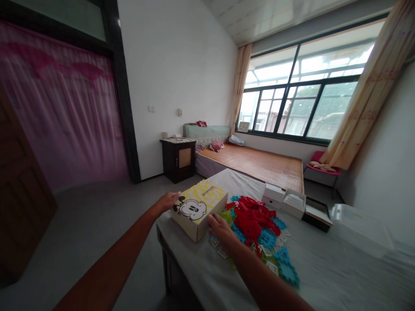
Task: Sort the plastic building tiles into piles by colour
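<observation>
A yellow and white cardboard box (202, 201) with a cartoon dog face on its lid sits at the left corner of the table, its lid closed. My left hand (168, 202) grips the far left side of the box. On the near right side, my right hand (220, 226) is pressed against it, so the box is held between both hands. Just right of the box lies a heap of red, blue and green plastic pieces (251, 218), with small white window-like pieces (274, 267) scattered among them. My right forearm passes over the near edge of this heap.
Along the table's (327, 276) far right stand a white box (274, 194), an open grey-white box (294, 203), a black tray (314, 214) and a clear plastic bin (361, 226). A bed (256, 160) and a dark nightstand (178, 160) are behind. A wooden door (22, 194) is at left.
</observation>
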`<action>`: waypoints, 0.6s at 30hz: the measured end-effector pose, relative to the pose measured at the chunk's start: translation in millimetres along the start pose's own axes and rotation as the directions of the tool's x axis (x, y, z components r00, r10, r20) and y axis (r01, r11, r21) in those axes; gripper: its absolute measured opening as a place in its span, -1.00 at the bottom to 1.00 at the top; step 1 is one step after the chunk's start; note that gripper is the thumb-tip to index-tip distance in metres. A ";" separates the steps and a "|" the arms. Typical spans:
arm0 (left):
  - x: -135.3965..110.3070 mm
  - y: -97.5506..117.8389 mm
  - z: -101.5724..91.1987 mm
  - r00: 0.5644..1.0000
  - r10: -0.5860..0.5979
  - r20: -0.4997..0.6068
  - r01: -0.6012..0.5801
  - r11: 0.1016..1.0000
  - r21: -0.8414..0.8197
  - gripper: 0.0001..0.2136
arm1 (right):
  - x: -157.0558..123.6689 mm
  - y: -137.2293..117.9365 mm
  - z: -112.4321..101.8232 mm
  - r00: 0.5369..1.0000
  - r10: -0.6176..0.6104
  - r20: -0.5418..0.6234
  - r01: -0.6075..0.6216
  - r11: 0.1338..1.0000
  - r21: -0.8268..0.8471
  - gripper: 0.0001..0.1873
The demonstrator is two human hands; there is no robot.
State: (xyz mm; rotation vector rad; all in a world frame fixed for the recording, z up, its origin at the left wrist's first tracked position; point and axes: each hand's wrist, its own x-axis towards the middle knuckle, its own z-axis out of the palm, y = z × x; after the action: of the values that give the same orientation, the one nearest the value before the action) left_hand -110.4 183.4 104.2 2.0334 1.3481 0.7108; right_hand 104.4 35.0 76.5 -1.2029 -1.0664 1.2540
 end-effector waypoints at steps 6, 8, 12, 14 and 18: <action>-19.7 2.3 -0.4 0.998 0.030 0.064 -0.022 0.993 -0.117 -0.43 | 6.0 -2.7 8.1 0.980 -0.151 -0.131 0.143 0.987 -0.066 -0.30; -24.0 1.9 2.3 0.997 0.073 0.016 -0.071 0.995 -0.074 -0.46 | 6.6 -1.9 7.3 0.979 -0.108 -0.171 0.103 0.994 -0.041 -0.24; -28.3 7.6 4.0 0.970 0.199 -0.143 -0.198 0.980 0.022 -0.50 | 6.8 5.9 3.7 0.978 -0.056 -0.199 0.073 0.994 0.079 -0.14; -31.2 17.8 0.7 0.962 0.215 -0.169 -0.222 0.975 -0.024 -0.53 | 4.2 7.5 2.6 0.980 -0.057 -0.191 0.083 0.988 0.132 -0.13; -40.1 50.2 -7.0 0.989 0.099 -0.114 -0.135 0.918 -0.372 -0.52 | -6.6 -4.2 2.9 0.980 -0.047 -0.195 0.085 0.978 0.192 -0.15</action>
State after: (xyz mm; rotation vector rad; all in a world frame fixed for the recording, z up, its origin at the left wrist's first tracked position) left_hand -98.2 131.6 140.9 1.7946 1.0436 1.0444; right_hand 101.7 28.8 81.3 -1.0993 -0.8144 1.1409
